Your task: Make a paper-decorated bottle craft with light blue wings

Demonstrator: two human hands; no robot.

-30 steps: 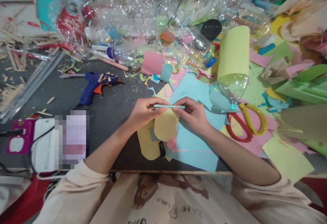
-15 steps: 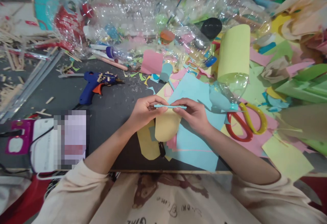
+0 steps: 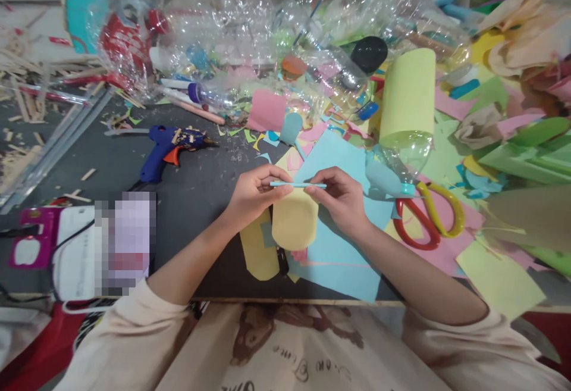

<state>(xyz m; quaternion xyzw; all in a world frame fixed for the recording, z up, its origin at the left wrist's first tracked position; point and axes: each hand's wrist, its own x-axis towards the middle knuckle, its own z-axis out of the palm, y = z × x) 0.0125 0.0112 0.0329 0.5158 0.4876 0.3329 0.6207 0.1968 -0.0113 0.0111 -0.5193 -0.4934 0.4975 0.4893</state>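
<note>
My left hand (image 3: 256,191) and my right hand (image 3: 342,196) pinch a thin light-blue paper strip (image 3: 298,184) between thumbs and fingers, one near each end. It is seen nearly edge-on and level. A yellow paper piece (image 3: 295,221) with rounded lower corners hangs just below the strip; whether the two are joined I cannot tell. Under the hands lie a large light-blue sheet (image 3: 348,248), a longer yellow paper piece (image 3: 260,254) and a small dark object (image 3: 282,261), partly covered.
A blue hot glue gun (image 3: 167,147) lies to the left. At right are scissors with red and yellow handles (image 3: 441,212) and a bottle wrapped in yellow-green paper (image 3: 408,93). Clear plastic bottles (image 3: 214,34) and paper scraps crowd the back. A pixelated phone (image 3: 131,242) lies front left.
The yellow piece now faces me more squarely and the blue strip looks thinner, as if tilted slightly. Both hands keep their pinch in nearly the same place.
</note>
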